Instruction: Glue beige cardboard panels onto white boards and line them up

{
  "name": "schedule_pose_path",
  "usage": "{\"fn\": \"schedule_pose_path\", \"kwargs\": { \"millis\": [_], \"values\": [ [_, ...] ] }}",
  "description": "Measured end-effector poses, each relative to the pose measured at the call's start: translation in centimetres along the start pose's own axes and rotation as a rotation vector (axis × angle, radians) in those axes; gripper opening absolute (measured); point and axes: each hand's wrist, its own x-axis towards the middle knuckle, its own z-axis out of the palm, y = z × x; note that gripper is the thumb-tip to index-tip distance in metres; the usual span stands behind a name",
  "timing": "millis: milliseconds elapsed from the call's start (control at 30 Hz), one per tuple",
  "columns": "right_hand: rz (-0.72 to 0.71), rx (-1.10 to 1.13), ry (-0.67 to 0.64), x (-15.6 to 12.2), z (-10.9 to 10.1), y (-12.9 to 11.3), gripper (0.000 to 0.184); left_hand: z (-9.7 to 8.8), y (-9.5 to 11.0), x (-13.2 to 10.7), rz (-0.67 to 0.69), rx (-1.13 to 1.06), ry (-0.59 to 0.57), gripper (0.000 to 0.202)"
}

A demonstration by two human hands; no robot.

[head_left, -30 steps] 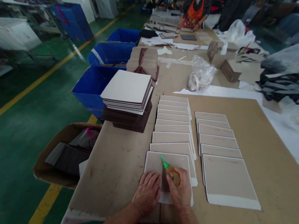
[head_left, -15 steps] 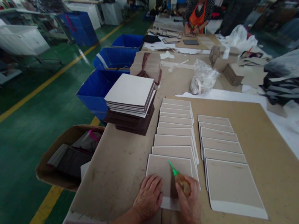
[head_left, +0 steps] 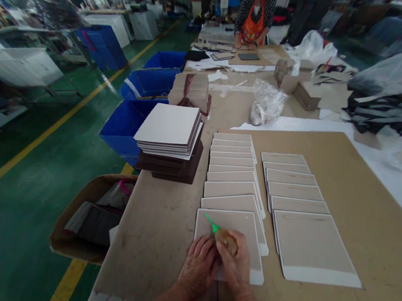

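Note:
My right hand [head_left: 237,267] is closed around a small brown glue bottle [head_left: 225,238] whose green nozzle points up and left over the nearest grey board [head_left: 251,241]. My left hand [head_left: 199,266] lies flat with fingers stretched out on the near left part of that same board, touching my right hand. This board is the front one of a left row of overlapping grey boards [head_left: 231,173]. A second overlapping row [head_left: 297,205] lies to the right, its front board showing a white strip along the near edge.
A stack of white-topped dark boards [head_left: 170,140] stands at the table's left edge. Blue bins [head_left: 133,116] and a cardboard box [head_left: 92,214] sit on the floor left. A plastic bag [head_left: 266,102] lies farther back. A person in an orange apron [head_left: 254,18] works at the far end.
The bottle's nozzle has swung left across the front board, and my right hand has moved left until it touches my left hand.

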Motion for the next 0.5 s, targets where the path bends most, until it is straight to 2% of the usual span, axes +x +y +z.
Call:
{"fn": "schedule_pose_path", "kwargs": {
  "millis": [133, 267, 367, 500],
  "values": [
    [0.125, 0.029, 0.165, 1.5, -4.4, 1.5, 0.048, -0.1, 0.1, 0.1, -0.005, -0.005, 0.018, 0.048],
    [0.143, -0.051, 0.296, 4.4, -7.7, 2.1, 0.054, -0.1, 0.0, 0.1, 0.001, -0.004, 0.034, 0.05],
    [0.103, -0.129, 0.342, 6.1, -8.2, 2.3, 0.055, -0.2, 0.0, 0.1, 0.005, 0.011, 0.044, 0.05],
    [0.02, -0.21, 0.346, 7.0, -7.9, 3.0, 0.052, -0.1, 0.0, 0.1, 0.015, 0.026, 0.048, 0.051]
  ]
}}
